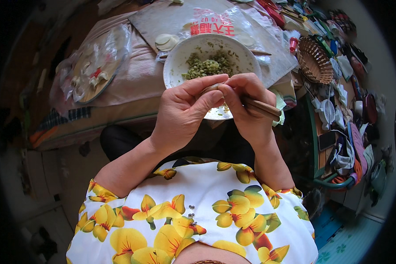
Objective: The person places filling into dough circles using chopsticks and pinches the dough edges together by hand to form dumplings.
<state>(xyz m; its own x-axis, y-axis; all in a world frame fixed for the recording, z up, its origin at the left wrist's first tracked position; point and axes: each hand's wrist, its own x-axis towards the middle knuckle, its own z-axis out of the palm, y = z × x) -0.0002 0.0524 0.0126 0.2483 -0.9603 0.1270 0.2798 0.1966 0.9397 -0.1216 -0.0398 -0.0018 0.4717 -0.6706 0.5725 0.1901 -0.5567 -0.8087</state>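
Observation:
A small dumpling [212, 87] is pinched between the fingertips of both hands, mostly covered by them. My left hand [181, 107] grips one side of it with thumb and forefinger. On the other side, my right hand [252, 112] pinches its edge and also keeps a pair of wooden chopsticks [263, 109] in the palm. Just beyond and below the hands is a white bowl [175, 67] with chopped green filling [211, 64]. Round dough wrappers [166, 42] lie behind the bowl's left side. A tapered wooden stick [262, 52], perhaps a rolling pin, is partly hidden behind the bowl.
To the left, a round board [100, 85] bears several dumplings [100, 77] under clear plastic. A plastic bag [241, 19] with red writing lies on the grey work board [277, 64]. On the right, a cluttered side table holds a woven basket [315, 61], a small fan [326, 110] and a phone [327, 140].

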